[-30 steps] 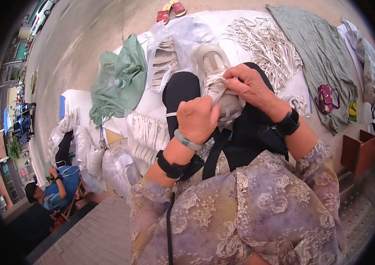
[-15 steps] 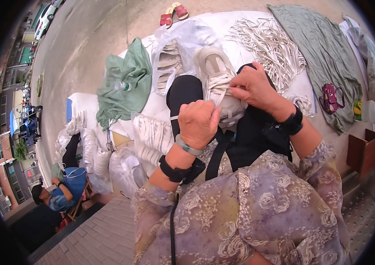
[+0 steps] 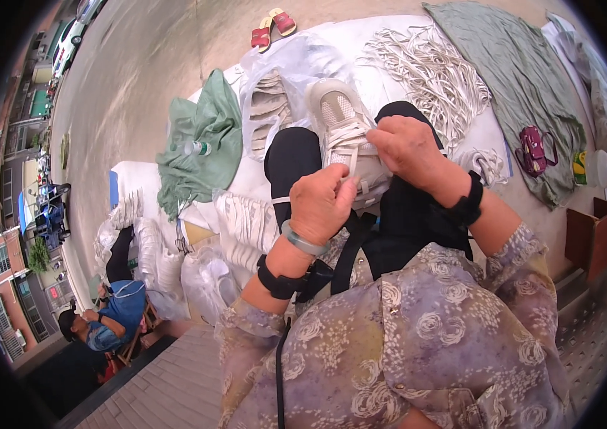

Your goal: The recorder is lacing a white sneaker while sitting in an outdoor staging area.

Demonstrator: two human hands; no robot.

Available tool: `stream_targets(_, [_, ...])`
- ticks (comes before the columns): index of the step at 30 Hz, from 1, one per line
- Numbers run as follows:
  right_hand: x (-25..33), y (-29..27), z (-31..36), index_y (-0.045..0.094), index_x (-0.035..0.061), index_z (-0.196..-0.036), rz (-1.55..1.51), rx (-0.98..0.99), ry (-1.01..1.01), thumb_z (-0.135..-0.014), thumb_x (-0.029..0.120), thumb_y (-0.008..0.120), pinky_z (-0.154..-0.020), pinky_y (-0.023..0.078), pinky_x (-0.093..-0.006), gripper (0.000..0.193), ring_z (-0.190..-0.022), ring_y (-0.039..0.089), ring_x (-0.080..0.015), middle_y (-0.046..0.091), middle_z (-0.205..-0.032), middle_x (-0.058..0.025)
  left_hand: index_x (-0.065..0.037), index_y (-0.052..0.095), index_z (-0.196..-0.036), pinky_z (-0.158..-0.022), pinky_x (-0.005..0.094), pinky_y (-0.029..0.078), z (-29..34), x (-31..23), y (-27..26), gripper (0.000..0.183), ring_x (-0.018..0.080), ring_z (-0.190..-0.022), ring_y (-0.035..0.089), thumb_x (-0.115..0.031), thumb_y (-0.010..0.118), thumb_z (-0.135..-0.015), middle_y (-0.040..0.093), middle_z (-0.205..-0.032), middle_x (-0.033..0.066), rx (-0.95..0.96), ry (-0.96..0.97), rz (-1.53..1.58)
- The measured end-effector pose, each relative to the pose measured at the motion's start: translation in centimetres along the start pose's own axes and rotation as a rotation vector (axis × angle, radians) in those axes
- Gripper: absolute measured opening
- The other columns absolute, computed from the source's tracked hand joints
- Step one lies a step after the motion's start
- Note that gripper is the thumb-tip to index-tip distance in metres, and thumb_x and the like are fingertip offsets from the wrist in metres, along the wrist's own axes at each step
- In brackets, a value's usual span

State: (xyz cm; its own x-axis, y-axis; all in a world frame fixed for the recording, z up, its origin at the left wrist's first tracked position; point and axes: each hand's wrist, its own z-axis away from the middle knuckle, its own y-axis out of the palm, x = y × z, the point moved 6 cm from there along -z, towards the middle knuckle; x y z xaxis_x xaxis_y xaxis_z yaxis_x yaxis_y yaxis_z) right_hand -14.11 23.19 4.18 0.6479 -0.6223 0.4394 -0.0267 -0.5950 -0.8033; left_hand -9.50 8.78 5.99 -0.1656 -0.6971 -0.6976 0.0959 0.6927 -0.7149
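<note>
A beige and white mesh sneaker (image 3: 337, 106) rests between my knees, toe pointing away from me. White shoelace (image 3: 348, 134) criss-crosses its upper. My left hand (image 3: 322, 203), low on the near left side of the shoe, is closed with thumb and fingers pinched on a lace end. At the right side of the laces, my right hand (image 3: 407, 149) is closed on the lace too, back of the hand up. Its fingertips are partly hidden behind the knuckles. The heel of the sneaker lies partly covered between the two hands.
Beyond my knees lie a plastic bag of shoe parts (image 3: 269, 107) and a heap of loose laces (image 3: 432, 75). Stacked white shoe pieces (image 3: 246, 218) and a green cloth (image 3: 210, 143) with a bottle (image 3: 197, 148) are leftward. A purple bag (image 3: 534, 151) is rightward. A person (image 3: 114, 314) sits at far left.
My right hand has shifted slightly, its fingers now turned down over the lace. The left hand has dropped a little lower and left, and the sneaker has barely moved.
</note>
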Motion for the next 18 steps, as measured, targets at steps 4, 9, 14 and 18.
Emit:
stream_targets(4, [-1.1,0.5,-0.3,0.050,0.0091,-0.077,0.072,-0.179,0.038,-0.071,0.009,0.058,-0.050,0.044,-0.0350,0.009,-0.057,0.056,-0.0240,0.052,-0.065,-0.0071,-0.002,0.060,-0.082,-0.050,0.0291,0.043,-0.7,-0.2,-0.1,0.011,0.0225,-0.050,0.056,-0.011,0.063,-0.075,0.056,-0.058,0.0112,-0.093,0.084,-0.099])
stream_targets(9, [-1.5,1.3,-1.3,0.051,0.0081,-0.080,-0.067,-0.206,0.252,-0.078,0.009,0.055,-0.051,0.045,-0.0374,0.005,-0.060,0.058,-0.0283,0.057,-0.067,-0.0110,-0.002,0.060,-0.080,-0.050,0.0285,0.043,-1.0,-0.5,0.4,0.010,0.0218,-0.050,0.056,-0.010,0.063,-0.076,0.056,-0.058,0.0108,-0.032,0.037,-0.064])
stream_targets(14, [-2.4,1.2,-0.4,0.052,0.0067,-0.085,-0.152,-0.280,0.252,-0.079,0.009,0.054,-0.055,0.046,-0.0395,0.008,-0.065,0.059,-0.0318,0.058,-0.071,-0.0130,-0.001,0.062,-0.078,-0.050,0.0280,0.042,-0.7,-1.0,0.6,0.008,0.0203,-0.049,0.055,-0.009,0.062,-0.077,0.056,-0.056,0.0093,0.041,0.035,-0.018])
stream_targets(18, [-3.1,1.7,1.4,0.054,0.0053,-0.090,-0.332,-0.229,0.257,-0.078,0.006,0.053,-0.060,0.046,-0.0384,0.012,-0.070,0.059,-0.0315,0.058,-0.075,-0.0146,-0.003,0.063,-0.074,-0.053,0.0327,0.044,-0.8,-0.6,0.1,0.008,0.0251,-0.055,0.057,-0.010,0.061,-0.076,0.058,-0.062,0.0107,0.040,-0.004,0.016])
